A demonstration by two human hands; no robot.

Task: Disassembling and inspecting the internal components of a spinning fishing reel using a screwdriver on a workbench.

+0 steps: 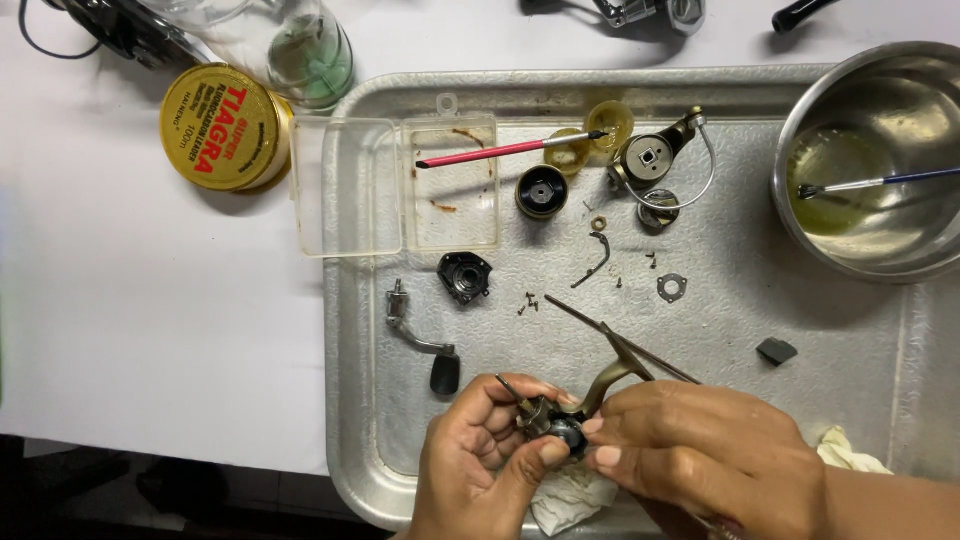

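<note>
The reel body [560,425], a small dark and bronze part with a curved stem, sits low in the tray [345,400], between both hands and just above a white rag [560,500]. The left hand [480,450] is closed on it from the left, with the thumb under it and the fingers curled on top. The right hand [700,450] presses it with the fingertips from the right and also pinches long tweezers [620,340], which point up and left. To do this well, I judge that the left hand should keep the body steady over the rag, so a small piece that falls does not roll away, and the tweezers should work slowly, away from the loose screws [527,300] lying near. Further out lie a crank handle [420,340], a black cover [465,277], a black spool [542,191] and a rotor with wire bail [660,160]. A clear plastic box [395,185] lies open on the upper left edge of the tray, with a pink brush [500,152] across it. A steel bowl [880,160] at the upper right holds yellowish liquid and another brush. On the white bench [150,300], left of the tray, stands a round yellow tin [220,125] with red and dark print on its lid, and beside it a clear glass jar [310,55].
</note>
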